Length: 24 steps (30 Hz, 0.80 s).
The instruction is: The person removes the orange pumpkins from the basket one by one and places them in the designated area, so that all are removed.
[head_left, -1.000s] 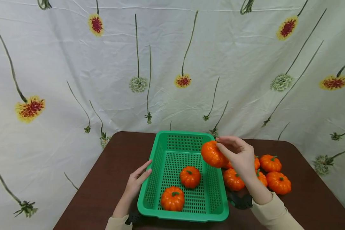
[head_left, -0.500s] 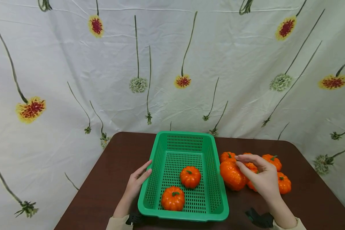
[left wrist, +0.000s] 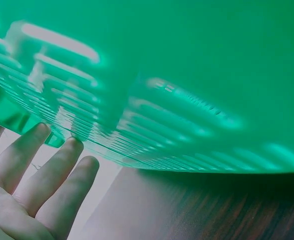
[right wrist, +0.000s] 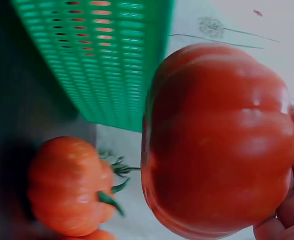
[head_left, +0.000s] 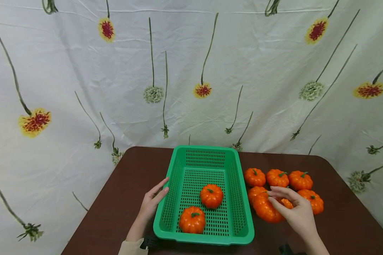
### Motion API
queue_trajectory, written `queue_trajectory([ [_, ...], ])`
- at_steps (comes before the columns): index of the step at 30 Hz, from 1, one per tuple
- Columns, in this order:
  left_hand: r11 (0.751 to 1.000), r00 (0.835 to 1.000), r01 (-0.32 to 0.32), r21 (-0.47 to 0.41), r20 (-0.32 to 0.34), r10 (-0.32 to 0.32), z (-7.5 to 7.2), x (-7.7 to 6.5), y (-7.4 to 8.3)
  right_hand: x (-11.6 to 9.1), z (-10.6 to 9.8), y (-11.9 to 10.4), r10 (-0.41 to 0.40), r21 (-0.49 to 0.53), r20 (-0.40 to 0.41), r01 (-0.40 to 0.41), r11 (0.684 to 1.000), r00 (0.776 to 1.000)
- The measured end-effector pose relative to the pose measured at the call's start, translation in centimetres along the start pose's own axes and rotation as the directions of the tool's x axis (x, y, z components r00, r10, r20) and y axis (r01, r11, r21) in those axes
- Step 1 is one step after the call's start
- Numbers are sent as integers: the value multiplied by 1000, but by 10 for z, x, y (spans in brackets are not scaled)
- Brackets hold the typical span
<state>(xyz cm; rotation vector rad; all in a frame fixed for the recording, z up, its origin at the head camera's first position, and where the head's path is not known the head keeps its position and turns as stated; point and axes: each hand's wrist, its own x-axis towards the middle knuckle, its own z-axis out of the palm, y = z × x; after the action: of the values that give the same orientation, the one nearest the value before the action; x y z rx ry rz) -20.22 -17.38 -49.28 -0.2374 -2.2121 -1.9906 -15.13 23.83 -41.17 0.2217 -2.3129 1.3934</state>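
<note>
My right hand (head_left: 295,209) pinches a small orange pumpkin (head_left: 266,208) between thumb and fingers, to the right of the green basket (head_left: 242,212) and in front of other pumpkins. In the right wrist view, the held pumpkin (right wrist: 217,140) fills the middle, with fingertips on its far side. Inside the basket sit two pumpkins: one near the middle (head_left: 211,196), another nearer the front (head_left: 192,220). My left hand (head_left: 150,203) rests its fingertips at the basket's left rim. The left wrist view has its extended fingers (left wrist: 61,175) close to the slotted basket wall (left wrist: 187,125).
Several orange pumpkins (head_left: 277,177) stand on the dark brown table (head_left: 140,166), right of the basket. Some are partly hidden by the held pumpkin and my right hand. A flower-print cloth (head_left: 191,117) hangs behind the table.
My right hand, still holding the pumpkin, has moved from above the basket's right rim rightward and nearer to me, lower over the table. The left hand and basket stay put.
</note>
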Motion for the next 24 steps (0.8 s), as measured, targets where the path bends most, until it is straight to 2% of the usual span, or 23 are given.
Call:
queue_trajectory([
  [9, 1000, 1000, 3, 7, -6, -2, 0, 1, -1, -10, 9, 25, 36, 10, 23, -36, 999, 999],
  [18, 1000, 1000, 3, 5, -5, -3, 1, 0, -1, -15, 13, 36, 147, -18, 86, -146, 989, 985],
  [24, 1000, 1000, 3, 5, -9, -3, 1, 0, -1, -15, 13, 40, 185, -43, 100, -182, 982, 978],
])
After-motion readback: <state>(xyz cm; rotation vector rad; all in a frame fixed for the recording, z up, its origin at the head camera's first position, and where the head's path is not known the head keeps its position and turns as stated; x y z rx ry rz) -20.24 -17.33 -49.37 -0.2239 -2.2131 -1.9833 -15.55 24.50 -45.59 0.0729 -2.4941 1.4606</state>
